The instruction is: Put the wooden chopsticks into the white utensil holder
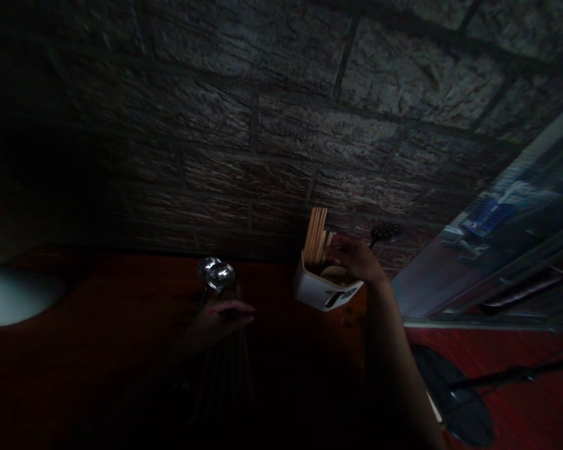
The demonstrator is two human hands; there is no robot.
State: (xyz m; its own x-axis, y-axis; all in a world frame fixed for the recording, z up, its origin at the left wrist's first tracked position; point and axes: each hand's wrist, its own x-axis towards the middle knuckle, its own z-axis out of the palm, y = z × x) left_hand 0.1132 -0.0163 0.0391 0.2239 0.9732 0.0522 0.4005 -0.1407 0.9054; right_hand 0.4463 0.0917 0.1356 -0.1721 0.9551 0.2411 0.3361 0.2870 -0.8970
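Observation:
My left hand (221,317) is closed around the stems of two shiny metal ladles (219,275), whose round bowls stick up beyond the fingers. Thin sticks, apparently chopsticks (241,362), run down below the same hand, though deep shadow hides most of them. Over a white utensil holder (316,292) with a dark mark on its front, my right hand (354,255) reaches in from the right. Its bent fingers are at some shorter chopsticks beside a taller bundle of wooden chopsticks (315,234). A dark slotted spoon (385,231) leans out at the holder's right.
A brick wall (281,131) rises behind the reddish-brown table (136,287). At the far left is a pale rounded object (21,297). To the right are a glass-fronted cabinet (488,250), a red floor (520,400) and a round black base (455,394) with a bar.

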